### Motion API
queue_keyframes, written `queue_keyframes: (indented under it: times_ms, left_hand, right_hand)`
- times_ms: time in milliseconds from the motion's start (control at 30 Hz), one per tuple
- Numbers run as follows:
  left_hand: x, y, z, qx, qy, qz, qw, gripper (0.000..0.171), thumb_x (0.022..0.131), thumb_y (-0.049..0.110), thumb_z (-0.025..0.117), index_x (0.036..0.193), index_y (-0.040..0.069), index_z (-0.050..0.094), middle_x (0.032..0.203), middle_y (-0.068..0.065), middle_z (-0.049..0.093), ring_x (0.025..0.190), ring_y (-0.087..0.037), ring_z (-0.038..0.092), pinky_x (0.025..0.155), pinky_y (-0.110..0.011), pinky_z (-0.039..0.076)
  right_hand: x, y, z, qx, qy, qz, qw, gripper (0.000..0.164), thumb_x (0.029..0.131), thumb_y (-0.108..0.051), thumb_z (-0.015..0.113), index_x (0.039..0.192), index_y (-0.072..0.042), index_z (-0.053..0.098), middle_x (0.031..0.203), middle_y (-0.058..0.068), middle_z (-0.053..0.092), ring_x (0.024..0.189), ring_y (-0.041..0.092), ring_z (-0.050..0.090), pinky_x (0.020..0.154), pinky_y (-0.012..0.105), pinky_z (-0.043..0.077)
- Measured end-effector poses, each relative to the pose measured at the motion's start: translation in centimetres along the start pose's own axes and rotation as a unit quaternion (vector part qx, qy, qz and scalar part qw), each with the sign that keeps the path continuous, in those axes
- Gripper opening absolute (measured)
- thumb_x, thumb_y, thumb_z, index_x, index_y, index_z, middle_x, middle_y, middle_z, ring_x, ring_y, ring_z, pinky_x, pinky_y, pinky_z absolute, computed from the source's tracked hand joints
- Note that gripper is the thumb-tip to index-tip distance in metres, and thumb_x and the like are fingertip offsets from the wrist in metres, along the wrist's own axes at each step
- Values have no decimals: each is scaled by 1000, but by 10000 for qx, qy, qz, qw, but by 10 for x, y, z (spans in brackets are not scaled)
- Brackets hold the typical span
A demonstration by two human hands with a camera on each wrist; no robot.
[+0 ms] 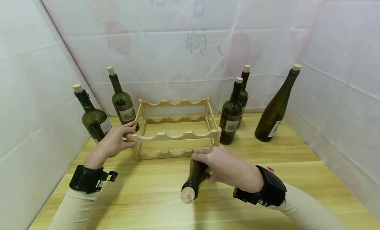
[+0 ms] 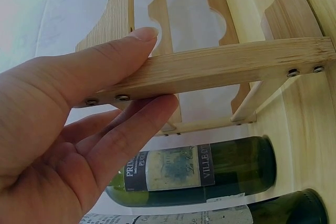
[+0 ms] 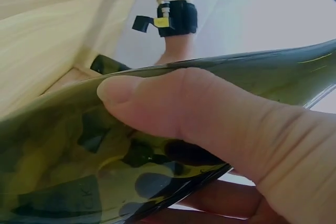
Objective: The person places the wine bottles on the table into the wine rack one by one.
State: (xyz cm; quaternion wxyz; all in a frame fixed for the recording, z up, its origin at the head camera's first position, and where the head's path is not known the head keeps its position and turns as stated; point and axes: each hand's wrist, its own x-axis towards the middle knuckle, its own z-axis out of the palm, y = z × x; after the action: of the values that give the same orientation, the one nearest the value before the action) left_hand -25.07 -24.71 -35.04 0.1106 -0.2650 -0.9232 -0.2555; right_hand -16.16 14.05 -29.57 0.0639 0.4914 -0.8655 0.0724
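Note:
A wooden wine rack (image 1: 173, 136) with scalloped rails stands on the table. My left hand (image 1: 114, 142) grips its front left corner post; in the left wrist view the thumb (image 2: 118, 59) lies on one side of the post and the fingers on the other. My right hand (image 1: 224, 164) holds a dark green wine bottle (image 1: 196, 174) by its body, in front of the rack's right half. The bottle is tilted, its cork towards me and its base end towards the rack, partly hidden by the hand. Green glass (image 3: 68, 150) fills much of the right wrist view.
Two corked bottles stand left of the rack, one nearer (image 1: 95, 121) and one farther back (image 1: 123, 104). On the right are a labelled bottle (image 1: 231, 114), another (image 1: 243, 95) behind it, and a slimmer bottle (image 1: 273, 111). White cloth (image 1: 184, 68) encloses the wooden table (image 1: 148, 197).

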Motion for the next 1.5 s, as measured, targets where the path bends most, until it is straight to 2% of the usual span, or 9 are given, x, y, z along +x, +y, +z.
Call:
queue_keyframes:
  times_ms: [133,233,367,633,967,1233,1367,1500]
  left_hand:
    - [0,0,0,18,21,31,10000,27,73,11,81,96,8,68,142,-26,41,70,-13,64,58,-31,48]
    - [0,-1,0,18,29,47,10000,25,73,11,81,94,9,67,142,-26,41,69,-12,63,57,-30,47]
    - [-1,0,0,30,15,46,10000,24,73,10,81,93,11,67,143,-25,41,70,-12,63,57,-30,48]
    - [-2,2,0,-46,-44,-17,10000,24,74,11,80,94,11,67,145,-24,39,66,-7,61,56,-29,49]
    - [-1,2,0,37,25,41,10000,24,73,10,81,93,11,68,144,-23,40,66,-7,60,57,-30,49]
    - [-1,1,-1,3,-1,5,10000,23,73,10,81,93,11,70,143,-24,40,66,-8,60,55,-29,48]
    - [0,1,-2,-13,-10,-35,10000,22,73,8,81,92,11,70,143,-24,40,64,-8,58,54,-29,47]
    - [0,2,-2,8,-46,-24,10000,22,73,9,81,91,11,69,143,-24,40,65,-9,59,54,-29,47]
  right_hand:
    - [0,-5,2,-325,-192,96,9992,64,66,-18,84,124,-12,58,122,7,60,99,21,61,81,35,51]
    - [2,-6,4,-418,-231,79,9988,64,66,-16,85,124,-12,58,123,8,59,102,23,60,82,35,51]
    - [5,-6,7,-488,-116,28,9987,62,65,-16,86,121,-12,59,120,8,60,101,23,59,82,35,52]
    - [6,-6,9,-724,3,56,9974,67,62,-14,87,122,-9,58,119,12,60,102,25,60,81,38,53]
    - [8,-10,16,-1027,34,-24,9947,72,65,-18,86,129,-8,54,130,16,56,116,28,53,86,39,50]
    - [11,-8,23,-1595,264,-353,9862,55,74,-6,78,125,-8,57,127,18,58,116,28,54,72,36,55]
    - [16,3,31,-1876,490,-496,9798,48,77,-4,75,122,-9,58,124,16,60,114,28,56,71,35,55]
    - [18,19,44,-1857,436,-568,9800,49,79,-6,74,125,-8,57,126,18,59,117,30,54,75,36,55]
